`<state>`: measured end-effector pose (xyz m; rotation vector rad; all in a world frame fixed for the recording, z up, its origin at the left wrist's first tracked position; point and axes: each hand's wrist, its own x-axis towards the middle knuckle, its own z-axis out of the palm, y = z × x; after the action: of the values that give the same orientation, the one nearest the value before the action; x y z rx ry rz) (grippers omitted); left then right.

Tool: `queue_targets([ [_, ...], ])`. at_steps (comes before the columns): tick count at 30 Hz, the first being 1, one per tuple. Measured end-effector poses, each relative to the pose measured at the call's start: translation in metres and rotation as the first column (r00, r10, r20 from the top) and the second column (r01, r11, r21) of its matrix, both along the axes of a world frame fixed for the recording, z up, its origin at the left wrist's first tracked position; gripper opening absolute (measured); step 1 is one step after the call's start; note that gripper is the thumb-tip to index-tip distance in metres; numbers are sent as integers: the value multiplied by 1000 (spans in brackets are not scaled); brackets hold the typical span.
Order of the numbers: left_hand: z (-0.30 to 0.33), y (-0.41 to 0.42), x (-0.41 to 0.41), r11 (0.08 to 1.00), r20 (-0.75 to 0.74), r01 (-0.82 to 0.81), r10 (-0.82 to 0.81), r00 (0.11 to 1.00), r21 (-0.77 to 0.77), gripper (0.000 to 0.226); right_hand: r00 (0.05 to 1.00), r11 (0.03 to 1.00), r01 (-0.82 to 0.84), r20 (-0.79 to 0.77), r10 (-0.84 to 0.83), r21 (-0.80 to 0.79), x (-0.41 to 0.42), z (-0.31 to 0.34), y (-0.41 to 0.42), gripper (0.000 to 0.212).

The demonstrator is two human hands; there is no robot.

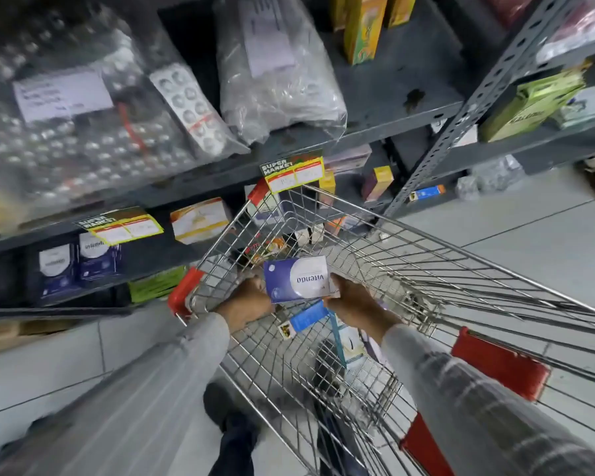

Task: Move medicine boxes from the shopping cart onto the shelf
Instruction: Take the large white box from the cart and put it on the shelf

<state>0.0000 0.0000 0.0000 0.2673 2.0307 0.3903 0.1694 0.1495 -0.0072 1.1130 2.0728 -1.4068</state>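
Grey striped sleeves (158,383) fill the bottom of my view, reaching down into the silver wire shopping cart (409,255) with red plastic corner guards. My left hand (246,300) and right hand (354,304) are both clamped on one purple and white cardboard medicine box (298,278), one hand at each short end, holding it above the cart's basket. Its long axis runs across me, left to right, with the printed face up. Below it, inside the cart, lie a blue flat box (308,316) and a few more packs that are too blurred to tell apart.

Beyond the cart's left rim stands the dark grey metal shelf (186,197) with yellow price tags. On its lower level, matching purple and white boxes (79,266) stand upright, up and to the left of my grip. My left hand is the nearer one to them, so I judge the box should travel leftward over the rim, turned on end to match.
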Motion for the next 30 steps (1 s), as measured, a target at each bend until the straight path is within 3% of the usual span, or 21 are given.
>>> queue_targets([
  [4,-9,1,5,997,76,-36,30,997,72,56,998,998,65,13,-64,-22,-10,-17,-7,63],
  [9,23,-8,4,985,-22,-91,95,995,144,29,970,978,186,-176,-167,96,-2,-2,-17,56],
  [13,80,-20,2,939,2,-96,101,995,331,34,886,930,341,-379,-269,136,4,52,-26,53],
  [16,140,-31,-1,889,-67,-37,76,995,456,35,744,889,458,-544,-388,-6,6,115,-30,43],
  [20,226,-47,2,712,131,-143,73,989,688,31,602,850,523,-734,-316,63,3,221,-43,27],
  [23,294,-64,0,554,176,-207,108,978,806,36,497,836,548,-809,-314,11,-10,297,-55,18],
  [26,363,-88,-4,380,300,-340,161,940,861,53,436,861,508,-865,-247,10,-26,370,-73,27],
  [30,442,-124,-25,228,334,-350,106,936,908,60,356,930,362,-932,-71,67,-52,462,-107,31],
])
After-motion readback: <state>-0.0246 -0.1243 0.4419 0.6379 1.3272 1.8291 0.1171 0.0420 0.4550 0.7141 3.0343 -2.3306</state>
